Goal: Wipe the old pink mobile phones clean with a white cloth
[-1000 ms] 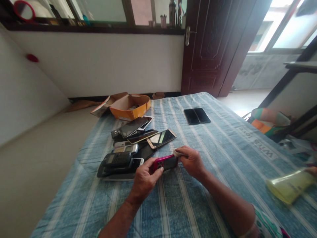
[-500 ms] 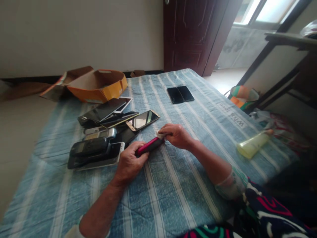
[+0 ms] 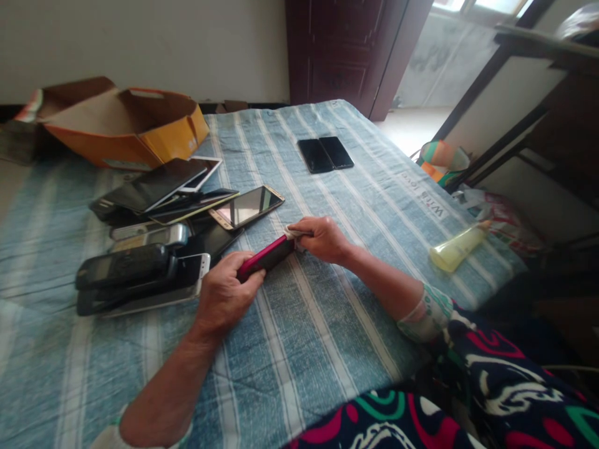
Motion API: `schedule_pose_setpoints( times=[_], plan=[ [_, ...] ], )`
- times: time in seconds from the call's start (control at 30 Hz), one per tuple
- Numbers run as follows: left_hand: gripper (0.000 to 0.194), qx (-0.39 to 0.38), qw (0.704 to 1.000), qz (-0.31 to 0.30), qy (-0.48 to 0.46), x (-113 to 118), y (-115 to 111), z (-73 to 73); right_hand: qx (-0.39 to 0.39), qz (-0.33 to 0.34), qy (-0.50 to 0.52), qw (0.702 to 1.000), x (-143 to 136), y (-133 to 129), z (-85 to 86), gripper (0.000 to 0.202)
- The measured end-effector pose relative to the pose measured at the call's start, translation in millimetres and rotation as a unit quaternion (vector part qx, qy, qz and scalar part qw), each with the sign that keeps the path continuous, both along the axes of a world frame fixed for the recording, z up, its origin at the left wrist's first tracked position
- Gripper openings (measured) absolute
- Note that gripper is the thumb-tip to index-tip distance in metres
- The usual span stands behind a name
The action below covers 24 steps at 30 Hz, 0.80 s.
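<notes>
A phone with a bright pink edge (image 3: 267, 257) is tilted above the striped cloth. My left hand (image 3: 225, 292) is wrapped round its near left end. At the phone's far right end, my right hand (image 3: 325, 240) pinches a small pale cloth (image 3: 296, 233) against the edge. Just beyond lies a gold phone (image 3: 248, 207), screen up. To the left is a pile with a black phone (image 3: 152, 184), a silver phone (image 3: 152, 237), a thick black handset (image 3: 122, 266) and a white-edged phone (image 3: 189, 279) under it.
An open orange cardboard box (image 3: 173, 134) stands at the back left. Two black phones (image 3: 326, 154) lie side by side farther back. A yellowish translucent bottle (image 3: 456, 248) lies near the right edge of the striped tablecloth (image 3: 374, 218).
The view has shifted right and down, so things appear farther left and higher. Both hands still hold the pink-edged phone and the pale cloth, and the phone's dark face shows a little more.
</notes>
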<state>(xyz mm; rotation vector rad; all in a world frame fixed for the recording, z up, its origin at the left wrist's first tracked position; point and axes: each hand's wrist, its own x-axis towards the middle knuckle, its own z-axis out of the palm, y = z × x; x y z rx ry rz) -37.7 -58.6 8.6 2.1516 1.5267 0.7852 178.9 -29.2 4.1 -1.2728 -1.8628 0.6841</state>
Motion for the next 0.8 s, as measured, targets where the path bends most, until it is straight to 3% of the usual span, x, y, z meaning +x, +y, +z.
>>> schedule_pose_setpoints(
  times=[0.5, 0.8],
  plan=[
    [0.019, -0.01, 0.998, 0.057, -0.041, 2.3, -3.3, 0.8, 0.014, -0.042, -0.062, 0.997, 0.4, 5.9, 1.6, 0.033],
    [0.02, -0.008, 0.998, 0.049, -0.024, 1.8, -2.8, -1.7, -0.008, 0.002, -0.048, 0.999, -2.3, 4.9, 5.5, 0.032]
  ],
)
